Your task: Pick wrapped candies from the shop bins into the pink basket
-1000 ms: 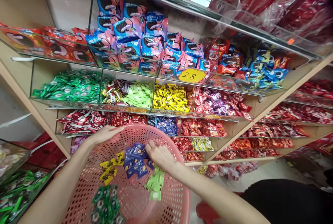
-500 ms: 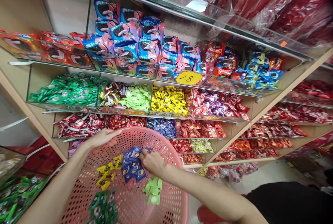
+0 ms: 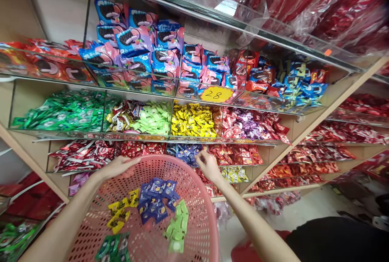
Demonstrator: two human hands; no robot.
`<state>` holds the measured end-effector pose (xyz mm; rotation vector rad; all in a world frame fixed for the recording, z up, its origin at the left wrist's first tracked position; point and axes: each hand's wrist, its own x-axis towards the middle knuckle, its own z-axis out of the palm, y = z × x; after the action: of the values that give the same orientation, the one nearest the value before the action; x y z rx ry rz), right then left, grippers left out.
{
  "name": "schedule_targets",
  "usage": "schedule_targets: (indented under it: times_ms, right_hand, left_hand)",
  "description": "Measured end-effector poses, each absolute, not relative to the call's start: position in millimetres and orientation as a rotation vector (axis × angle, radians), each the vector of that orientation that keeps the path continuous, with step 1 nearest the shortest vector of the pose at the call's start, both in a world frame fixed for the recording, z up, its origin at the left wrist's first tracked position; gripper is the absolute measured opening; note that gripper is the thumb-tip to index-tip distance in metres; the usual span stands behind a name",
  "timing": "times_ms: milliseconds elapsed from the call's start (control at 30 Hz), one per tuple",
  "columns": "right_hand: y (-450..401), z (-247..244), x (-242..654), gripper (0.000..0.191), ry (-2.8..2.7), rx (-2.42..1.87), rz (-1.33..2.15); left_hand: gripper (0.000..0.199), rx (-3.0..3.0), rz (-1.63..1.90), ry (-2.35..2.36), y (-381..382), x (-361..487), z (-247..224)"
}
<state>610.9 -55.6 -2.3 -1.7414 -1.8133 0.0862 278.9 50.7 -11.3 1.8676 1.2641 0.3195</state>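
Observation:
My left hand (image 3: 120, 166) is closed on the rim of a pink perforated plastic basket (image 3: 204, 207). Inside the basket lie small wrapped sweets in separate groups: purple-blue packets (image 3: 156, 197), yellow packets (image 3: 120, 215), light green packets (image 3: 178, 229) and dark green packets (image 3: 112, 248). My right hand (image 3: 208, 165) is beyond the basket's far rim, beside a shelf compartment of purple-blue packets (image 3: 184, 152). Its fingers are curled but look apart from the thumb, and no packet shows in them.
Above the basket, shelves hold green sweets (image 3: 69, 110), yellow sweets (image 3: 193, 120) and blue-pink biscuit packs (image 3: 135, 41). A yellow price tag (image 3: 216, 94) reads 28. Clear shelf fronts (image 3: 139, 136) edge the compartments. Dark cloth (image 3: 337, 239) appears at lower right.
My right hand has left the purple-blue packets in the basket and moved up and right to the shelf. The packets lie in the basket. My left hand still holds the rim.

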Motion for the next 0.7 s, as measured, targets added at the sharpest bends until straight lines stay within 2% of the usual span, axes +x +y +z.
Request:
schedule_targets:
  times_ms: [167, 333, 700]
  right_hand:
    - [-12.4, -39.6, 640.0, 0.015, -1.72, -2.041, 0.161]
    - [28.5, -50.8, 625.4, 0.032, -1.661, -2.171, 0.074]
    - [57.8, -48.8, 607.0, 0.031, -1.596, -2.394, 0.096]
  left_hand:
    - [0.048, 1.874, 0.322, 1.288, 50.7, 278.3, -11.0]
    - [0.046, 1.866, 0.376, 1.299, 47.2, 276.1, -5.6]
    - [0.049, 1.797, 0.404, 1.367, 41.5, 255.1, -5.4]
